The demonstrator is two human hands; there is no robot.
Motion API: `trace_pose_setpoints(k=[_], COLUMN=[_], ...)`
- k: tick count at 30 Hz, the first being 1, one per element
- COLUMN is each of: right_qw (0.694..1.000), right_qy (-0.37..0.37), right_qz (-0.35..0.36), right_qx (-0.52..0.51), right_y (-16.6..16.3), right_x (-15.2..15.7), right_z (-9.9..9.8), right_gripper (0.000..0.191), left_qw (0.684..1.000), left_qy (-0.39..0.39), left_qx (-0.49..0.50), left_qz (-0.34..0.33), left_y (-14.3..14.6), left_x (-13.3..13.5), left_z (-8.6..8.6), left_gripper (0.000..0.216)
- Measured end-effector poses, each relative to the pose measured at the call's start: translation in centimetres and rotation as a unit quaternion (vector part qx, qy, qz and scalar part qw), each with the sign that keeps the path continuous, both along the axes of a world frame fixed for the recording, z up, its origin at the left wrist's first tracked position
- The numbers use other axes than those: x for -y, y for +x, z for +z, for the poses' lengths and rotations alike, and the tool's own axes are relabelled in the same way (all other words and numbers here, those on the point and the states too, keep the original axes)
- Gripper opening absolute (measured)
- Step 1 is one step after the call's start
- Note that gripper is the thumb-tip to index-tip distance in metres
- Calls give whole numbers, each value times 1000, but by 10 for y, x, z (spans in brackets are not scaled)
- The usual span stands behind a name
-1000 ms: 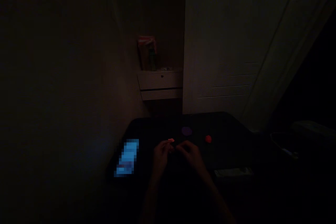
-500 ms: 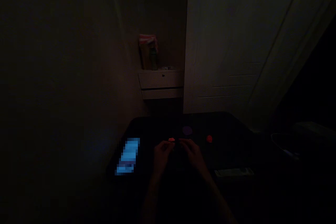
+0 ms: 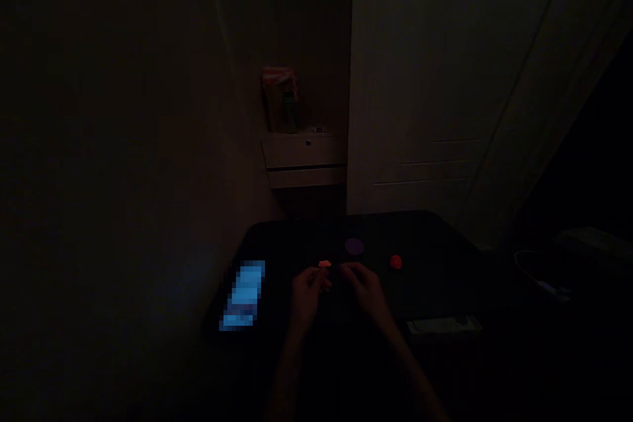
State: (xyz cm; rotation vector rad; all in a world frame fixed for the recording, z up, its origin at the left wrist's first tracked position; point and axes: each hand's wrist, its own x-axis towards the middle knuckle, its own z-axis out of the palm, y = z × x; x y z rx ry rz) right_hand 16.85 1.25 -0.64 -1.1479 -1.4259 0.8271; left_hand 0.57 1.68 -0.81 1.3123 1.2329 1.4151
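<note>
In the dim head view my left hand (image 3: 307,290) is closed in a pinch over the dark table. At its fingertips is a small bright orange-red lump (image 3: 324,264), soft-looking like modelling clay. My right hand (image 3: 363,283) is close beside it on the right, thumb and fingers pressed together. Whatever lies between the right fingertips is too dark to make out. A second red-orange lump (image 3: 396,262) rests on the table beyond and to the right of my right hand. Farther back lies a flat purple disc (image 3: 354,246).
A lit, pixelated phone-like screen (image 3: 243,295) lies on the left of the dark table (image 3: 297,234). A pale flat strip or packet (image 3: 444,325) is near the front right. Behind are drawers (image 3: 304,153) holding a bag and a bottle, and a pale door (image 3: 420,79).
Both hands stay nearly in place, with small finger shifts around the orange-red lump. The whole view has slid very slightly and looks darker.
</note>
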Motion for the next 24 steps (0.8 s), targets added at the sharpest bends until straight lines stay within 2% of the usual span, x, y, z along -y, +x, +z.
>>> trace_pose_setpoints(k=[8,16,24], right_qw=[999,1000,1000], right_qy=[-7,3,-5], right_qz=[23,15,19], right_qx=[24,-4,20], right_y=[0,-1,-1], right_x=[1,-3,0], right_z=[1,-4,-1], right_gripper=[40,32,35], left_qw=[999,998,995], left_qy=[-20,-1,-20], left_qx=[-40,-59,-100], left_qz=[19,6,8], left_y=[2,5,6], left_x=[3,1,7], left_z=[4,2,7], left_gripper=[60,31,33])
